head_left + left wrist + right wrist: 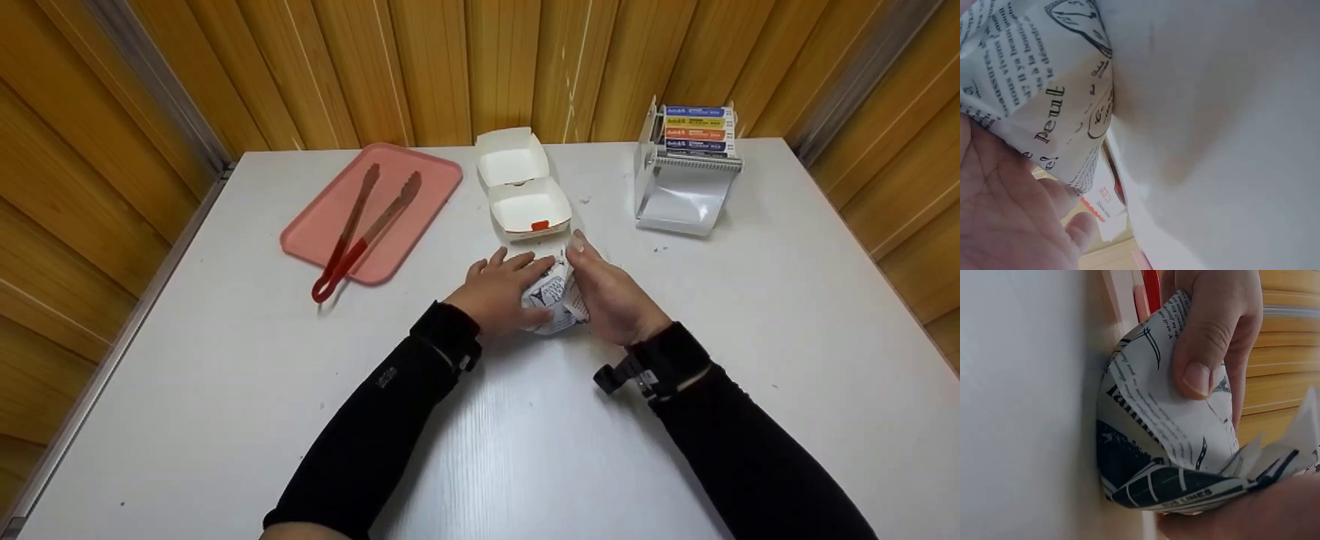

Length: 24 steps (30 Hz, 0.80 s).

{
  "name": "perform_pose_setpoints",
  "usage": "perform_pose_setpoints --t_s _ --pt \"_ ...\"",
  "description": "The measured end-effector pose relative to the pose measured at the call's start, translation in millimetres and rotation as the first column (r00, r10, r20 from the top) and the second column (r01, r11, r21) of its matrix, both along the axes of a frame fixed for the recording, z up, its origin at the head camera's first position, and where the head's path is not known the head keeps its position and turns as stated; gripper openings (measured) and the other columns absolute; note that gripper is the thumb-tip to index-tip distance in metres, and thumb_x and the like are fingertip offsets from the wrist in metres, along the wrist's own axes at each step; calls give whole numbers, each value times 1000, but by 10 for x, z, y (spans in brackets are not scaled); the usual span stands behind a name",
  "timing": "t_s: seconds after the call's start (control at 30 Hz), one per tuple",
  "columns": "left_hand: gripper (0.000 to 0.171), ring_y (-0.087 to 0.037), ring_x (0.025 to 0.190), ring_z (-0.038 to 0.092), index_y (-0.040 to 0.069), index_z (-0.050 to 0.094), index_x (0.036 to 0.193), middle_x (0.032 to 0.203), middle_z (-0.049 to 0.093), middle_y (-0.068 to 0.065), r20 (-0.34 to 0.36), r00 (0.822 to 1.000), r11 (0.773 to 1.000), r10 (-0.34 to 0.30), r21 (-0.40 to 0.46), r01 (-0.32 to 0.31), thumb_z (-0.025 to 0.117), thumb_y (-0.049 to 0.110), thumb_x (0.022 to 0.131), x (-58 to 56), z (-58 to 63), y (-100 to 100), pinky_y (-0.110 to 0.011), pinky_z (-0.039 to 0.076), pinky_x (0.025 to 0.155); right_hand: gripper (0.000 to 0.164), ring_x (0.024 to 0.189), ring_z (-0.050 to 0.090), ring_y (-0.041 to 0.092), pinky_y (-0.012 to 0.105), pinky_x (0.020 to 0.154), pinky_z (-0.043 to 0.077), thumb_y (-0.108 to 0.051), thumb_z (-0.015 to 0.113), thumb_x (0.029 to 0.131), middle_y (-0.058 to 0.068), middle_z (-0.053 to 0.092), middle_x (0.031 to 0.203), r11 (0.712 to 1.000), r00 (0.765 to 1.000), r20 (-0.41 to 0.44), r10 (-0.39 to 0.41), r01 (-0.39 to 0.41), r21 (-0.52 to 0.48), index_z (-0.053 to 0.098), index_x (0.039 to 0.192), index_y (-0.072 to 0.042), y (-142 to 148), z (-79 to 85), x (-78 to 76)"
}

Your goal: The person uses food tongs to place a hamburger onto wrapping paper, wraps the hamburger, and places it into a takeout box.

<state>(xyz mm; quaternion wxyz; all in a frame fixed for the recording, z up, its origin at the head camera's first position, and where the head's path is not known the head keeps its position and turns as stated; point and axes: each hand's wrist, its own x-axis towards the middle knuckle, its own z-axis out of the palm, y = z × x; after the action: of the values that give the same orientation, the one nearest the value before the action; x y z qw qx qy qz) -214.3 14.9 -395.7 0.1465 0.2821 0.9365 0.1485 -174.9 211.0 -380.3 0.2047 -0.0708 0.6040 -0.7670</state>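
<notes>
A rounded bundle (553, 300) wrapped in white paper with newspaper-style print sits on the table between my hands; its contents are hidden. My left hand (504, 292) grips its left side, thumb on the near side and the other fingers spread toward the back. In the right wrist view, the left thumb (1199, 365) presses on the printed paper (1157, 405). Along the bundle's right side, my right hand (615, 296) lies with straight fingers against it, thumb pointing up. A loose flap of paper (1297, 433) stands up beside the right hand.
Beyond the bundle stands an open white clamshell box (517, 202). To the left, red-handled tongs (352, 247) lie across a pink tray (412, 217), their handle over its near edge. A label dispenser (686, 172) with several coloured rolls stands at the back right, near the wooden wall (502, 67).
</notes>
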Motion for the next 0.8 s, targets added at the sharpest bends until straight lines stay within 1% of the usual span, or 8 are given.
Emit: perform_pose_setpoints --t_s 0.13,0.27,0.33,0.4,0.5,0.57,0.67,0.8 --pt "90 -43 163 10 39 21 168 176 24 -2 6 1000 1000 -13 9 13 68 60 95 18 -10 21 -61 14 130 75 161 -25 22 46 131 -16 -34 26 113 4 -26 175 1000 1000 5 31 -31 5 -27 164 -15 21 64 13" --pt "90 -42 164 10 40 21 168 176 24 -2 20 1000 1000 -10 27 9 68 58 95 21 -16 21 -59 14 131 67 165 -12 29 49 133 -7 -19 13 108 8 -12 178 987 992 -18 127 -128 -99 -16 167 -9 179 85 -20" --pt "89 -42 164 9 40 21 168 176 25 -1 26 1000 999 -7 34 6 69 58 95 20 -18 19 -59 14 131 66 165 7 31 47 134 8 -7 16 104 14 7 178 990 995 -27 93 -96 -101 0 168 -1 236 67 -47" --pt "89 -42 164 9 40 21 168 176 25 -1 32 999 999 -3 40 2 69 58 95 18 -19 14 -59 13 131 63 157 34 28 41 130 29 2 22 103 18 29 172 999 1000 -21 21 -22 -45 16 166 4 256 28 -79" --pt "89 -41 164 8 40 21 168 176 25 -1 41 999 999 2 45 -3 68 59 95 14 -23 12 -59 12 131 58 134 60 19 27 108 53 11 40 101 22 48 160 991 995 -51 -85 90 97 36 159 6 243 -55 -134" --pt "89 -41 164 8 40 20 168 176 24 -1 44 999 999 2 47 -4 67 59 95 10 -27 14 -59 12 131 57 129 64 16 21 101 56 10 50 101 23 49 159 974 990 -84 -115 129 184 41 157 4 232 -104 -157" --pt "88 -41 164 9 40 23 168 176 25 -1 45 999 998 6 65 -9 67 59 94 7 -35 17 -60 12 131 58 136 59 20 21 101 55 4 59 100 18 50 160 933 982 -159 -102 150 328 46 156 -2 213 -155 -162" --pt "85 -41 164 11 35 29 167 174 30 2 39 999 994 5 104 -9 68 58 94 9 -47 18 -62 14 130 58 154 41 26 34 123 39 -10 64 101 9 44 165 828 957 -290 -9 170 534 49 156 -9 156 -199 -136"
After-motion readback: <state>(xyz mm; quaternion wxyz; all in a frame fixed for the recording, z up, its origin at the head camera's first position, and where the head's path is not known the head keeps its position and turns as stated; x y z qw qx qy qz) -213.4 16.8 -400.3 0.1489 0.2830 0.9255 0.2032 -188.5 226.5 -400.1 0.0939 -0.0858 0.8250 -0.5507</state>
